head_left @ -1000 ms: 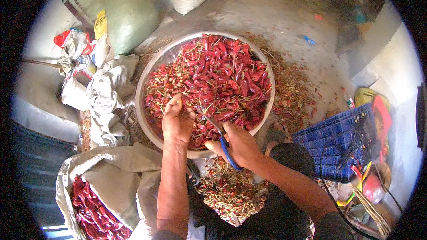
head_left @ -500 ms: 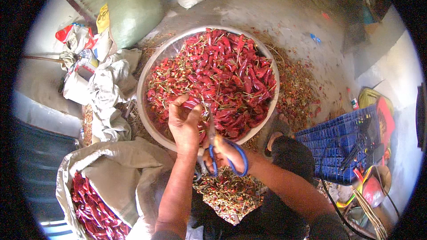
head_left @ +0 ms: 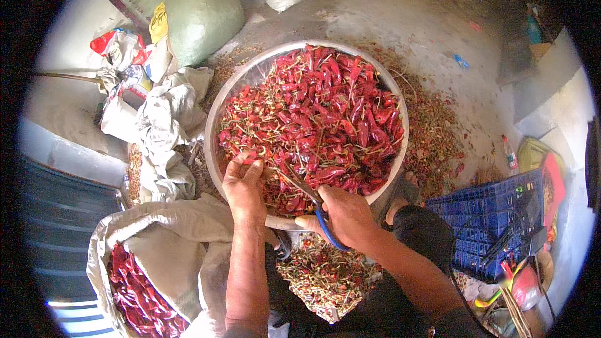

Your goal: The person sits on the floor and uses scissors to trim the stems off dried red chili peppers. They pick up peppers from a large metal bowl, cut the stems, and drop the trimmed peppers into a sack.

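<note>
A wide metal basin (head_left: 213, 150) is heaped with dried red chili peppers (head_left: 332, 100), many with pale stems. Over its near left part, my left hand (head_left: 245, 191) pinches a red chili pepper (head_left: 251, 158) between thumb and fingers; only a small bit of it shows. My right hand (head_left: 347, 216) grips blue-handled scissors (head_left: 307, 189) at the basin's near rim. Their blades point up and left over the peppers, apart from the left hand. Part of the handle is hidden by the fingers.
A pale sack (head_left: 169, 216) of long red chilies stands at near left. Cut stems (head_left: 328, 275) are piled below the basin. To the right sits a blue plastic crate (head_left: 488, 213); large stuffed sacks (head_left: 206, 19) and crumpled white bags (head_left: 166, 112) lie at far left.
My left hand has moved slightly left and down in the picture, its fingers closer together. My right hand has turned and moved right, with the scissors now tilted to the left. The view has shifted.
</note>
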### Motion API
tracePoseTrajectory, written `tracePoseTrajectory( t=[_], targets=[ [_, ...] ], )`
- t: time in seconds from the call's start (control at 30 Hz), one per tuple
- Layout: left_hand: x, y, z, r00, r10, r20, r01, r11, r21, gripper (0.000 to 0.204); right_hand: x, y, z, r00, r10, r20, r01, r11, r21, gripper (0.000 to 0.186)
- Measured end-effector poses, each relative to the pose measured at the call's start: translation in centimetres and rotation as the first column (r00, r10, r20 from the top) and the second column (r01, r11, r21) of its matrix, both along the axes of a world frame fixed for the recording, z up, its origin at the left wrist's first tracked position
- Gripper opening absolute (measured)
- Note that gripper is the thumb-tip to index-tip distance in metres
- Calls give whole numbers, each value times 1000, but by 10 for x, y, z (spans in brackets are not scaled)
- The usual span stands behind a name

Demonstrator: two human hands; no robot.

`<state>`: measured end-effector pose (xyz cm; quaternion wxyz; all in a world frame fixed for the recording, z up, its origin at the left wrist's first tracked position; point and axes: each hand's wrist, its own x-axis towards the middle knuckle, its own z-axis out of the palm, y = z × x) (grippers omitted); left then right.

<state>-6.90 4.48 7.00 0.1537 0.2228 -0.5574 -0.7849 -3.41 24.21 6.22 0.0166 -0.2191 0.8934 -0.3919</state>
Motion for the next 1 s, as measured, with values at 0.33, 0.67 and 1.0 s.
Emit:
tracePoseTrajectory(
  t=[0.33, 0.67, 1.0],
  targets=[
    [1, 17, -8, 974, -185, 133, 227, 748, -623, 29, -19, 3, -3, 982, -122, -144, 149, 970, 193, 61],
    [1, 30, -8, 910, -346, 229, 314, 212, -926, 29, -18, 14, -8, 997, -55, -60, 48, 991, -124, 43],
    [9, 26, 5, 793, -604, -82, 593, 795, -127, 13, -2, 19, -4, 559, 721, 409, 147, 400, -905, 35]
  ],
)
